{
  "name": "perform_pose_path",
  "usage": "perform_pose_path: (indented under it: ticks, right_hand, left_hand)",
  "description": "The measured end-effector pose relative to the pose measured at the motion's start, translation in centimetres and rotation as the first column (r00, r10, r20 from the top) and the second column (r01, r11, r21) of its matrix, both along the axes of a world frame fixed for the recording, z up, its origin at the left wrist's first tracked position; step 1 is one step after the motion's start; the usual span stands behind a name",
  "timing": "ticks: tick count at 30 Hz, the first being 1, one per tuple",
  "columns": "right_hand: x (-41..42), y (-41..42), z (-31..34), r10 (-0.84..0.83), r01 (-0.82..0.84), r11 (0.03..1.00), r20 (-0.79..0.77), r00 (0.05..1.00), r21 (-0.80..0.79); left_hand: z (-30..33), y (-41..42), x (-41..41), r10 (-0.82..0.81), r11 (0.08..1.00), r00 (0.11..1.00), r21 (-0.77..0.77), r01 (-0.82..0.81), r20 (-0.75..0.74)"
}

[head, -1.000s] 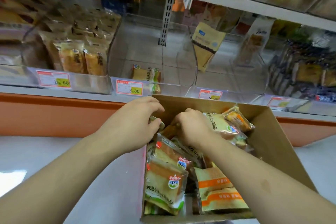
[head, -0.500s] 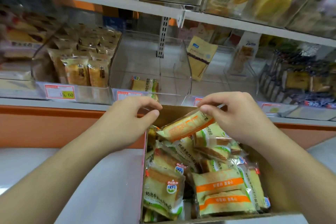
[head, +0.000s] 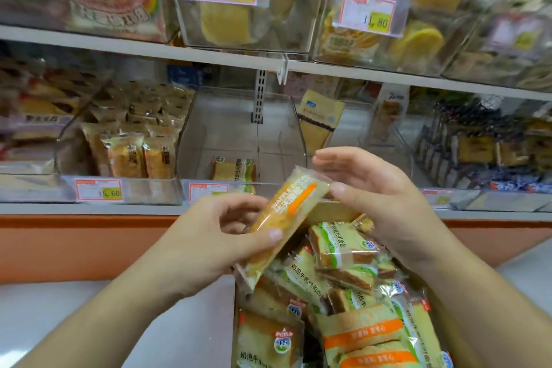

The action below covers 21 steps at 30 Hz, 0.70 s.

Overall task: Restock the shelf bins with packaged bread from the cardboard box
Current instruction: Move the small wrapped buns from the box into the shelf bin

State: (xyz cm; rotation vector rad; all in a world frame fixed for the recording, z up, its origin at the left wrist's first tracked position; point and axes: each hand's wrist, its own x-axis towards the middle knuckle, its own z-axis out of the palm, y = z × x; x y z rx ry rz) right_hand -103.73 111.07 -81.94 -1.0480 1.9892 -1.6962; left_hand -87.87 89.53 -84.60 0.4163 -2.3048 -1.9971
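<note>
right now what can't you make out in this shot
- Cardboard box, head view: only a strip of its far rim shows; bread packets and the frame's bottom edge hide the rest.
- Price tag: left hand and waffle packet cover its price.
- Right hand fingers: whether they pinch the packet is unclear.
- Far-right bins: blurred.

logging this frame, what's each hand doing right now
Left hand: grips the orange-striped bread packet.
Right hand: fingers mostly straight, thumb touching the packet's upper end.

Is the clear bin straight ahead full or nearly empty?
Nearly empty: the bin shows one bread pack at its front, bare floor behind.
</note>
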Motion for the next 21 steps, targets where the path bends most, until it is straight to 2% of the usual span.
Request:
perform_pose_path:
  ticks: [3,6,9,13,16,19,21]
  right_hand:
    - [0.3,-0.6,-0.5,0.011,-0.014,1.0,0.17,0.985,0.013]
    - [1.3,-1.7,-0.7,0.035,-0.04,0.999,0.167,0.985,0.025]
    - [2.0,-2.6,-0.7,0.007,-0.014,0.999,0.133,0.991,0.05]
    - [2.7,-3.6,-0.6,-0.022,0.023,1.0,0.125,0.992,0.0]
    - [3.4,-4.5,-0.5,-0.022,0.032,0.998,0.168,0.986,-0.057]
    - [4.5,-5.5,-0.6,-0.039,0.075,0.991,0.294,0.955,-0.112]
    - [5.7,-7.0,-1.3,-0.021,0.037,0.998,0.294,0.956,-0.051]
  left_hand:
    - [0.3,-0.4,0.4,0.039,0.968,0.996,-0.245,-0.056,-0.074]
    - [0.5,-1.0,0.7,0.041,0.918,0.989,-0.385,-0.095,-0.145]
    - [0.5,-1.6,0.9,0.025,0.893,0.988,-0.441,-0.091,-0.152]
    - [1.1,-3.1,1.5,0.008,0.938,0.999,-0.345,-0.022,-0.042]
    - [1.5,-5.3,2.2,0.033,0.935,0.999,-0.352,-0.028,0.007]
    - [2.1,-7.2,2.9,0.136,0.984,0.989,-0.111,-0.142,-0.054]
    - [2.5,-8.3,3.2,0.256,0.967,0.957,0.037,-0.253,-0.136]
